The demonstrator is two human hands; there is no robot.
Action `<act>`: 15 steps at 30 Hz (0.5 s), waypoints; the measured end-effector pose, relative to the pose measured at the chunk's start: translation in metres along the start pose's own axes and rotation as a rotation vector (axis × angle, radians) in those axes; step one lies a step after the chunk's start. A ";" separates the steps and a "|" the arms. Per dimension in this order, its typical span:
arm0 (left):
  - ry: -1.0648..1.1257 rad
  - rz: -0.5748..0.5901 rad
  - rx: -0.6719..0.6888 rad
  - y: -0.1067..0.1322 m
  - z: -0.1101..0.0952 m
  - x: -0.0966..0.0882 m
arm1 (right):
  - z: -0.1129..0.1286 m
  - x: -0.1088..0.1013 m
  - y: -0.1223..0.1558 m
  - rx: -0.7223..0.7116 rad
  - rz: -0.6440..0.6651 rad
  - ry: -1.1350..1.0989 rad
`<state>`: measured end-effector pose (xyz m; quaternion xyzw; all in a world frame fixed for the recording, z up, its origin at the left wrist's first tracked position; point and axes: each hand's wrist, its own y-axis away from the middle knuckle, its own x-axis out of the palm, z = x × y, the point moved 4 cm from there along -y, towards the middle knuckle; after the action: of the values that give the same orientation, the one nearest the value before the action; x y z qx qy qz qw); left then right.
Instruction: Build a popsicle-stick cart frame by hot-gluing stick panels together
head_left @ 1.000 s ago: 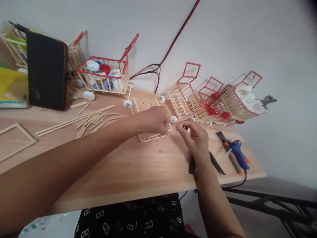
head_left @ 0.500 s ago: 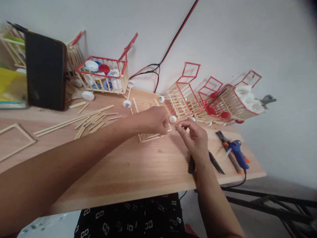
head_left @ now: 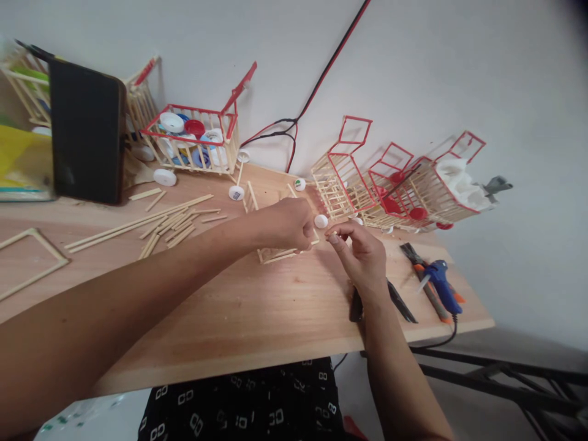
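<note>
My left hand point(head_left: 290, 223) is closed over a small cart frame of pale wooden sticks point(head_left: 275, 252) that rests on the wooden table point(head_left: 239, 318). A white bottle cap point(head_left: 321, 220) sits at the frame's right end, just past my left fingers. My right hand point(head_left: 362, 257) is beside it, thumb and fingers pinched on a short thin wooden stick next to the cap. Both hands nearly touch.
A stick cart with red rim holding bottle caps point(head_left: 195, 141) stands at the back. More red-rimmed stick carts point(head_left: 395, 184) lie at right. Loose sticks point(head_left: 160, 223), a dark phone point(head_left: 85, 131), a blue glue gun point(head_left: 443, 285), pliers point(head_left: 420, 260) and a stick rectangle point(head_left: 27, 260) are about.
</note>
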<state>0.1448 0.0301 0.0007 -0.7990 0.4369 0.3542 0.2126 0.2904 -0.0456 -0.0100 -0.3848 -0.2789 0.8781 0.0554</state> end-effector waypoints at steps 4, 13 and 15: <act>-0.018 -0.004 -0.020 0.000 0.001 0.000 | 0.000 0.000 0.000 -0.005 -0.003 0.002; -0.040 -0.047 0.075 0.002 -0.001 -0.003 | 0.001 -0.001 0.000 -0.007 -0.011 0.022; -0.034 -0.072 0.072 0.003 -0.001 -0.007 | 0.002 -0.001 0.001 0.000 -0.014 0.037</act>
<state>0.1402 0.0321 0.0064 -0.8000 0.4167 0.3437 0.2612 0.2899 -0.0476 -0.0085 -0.3991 -0.2806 0.8704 0.0668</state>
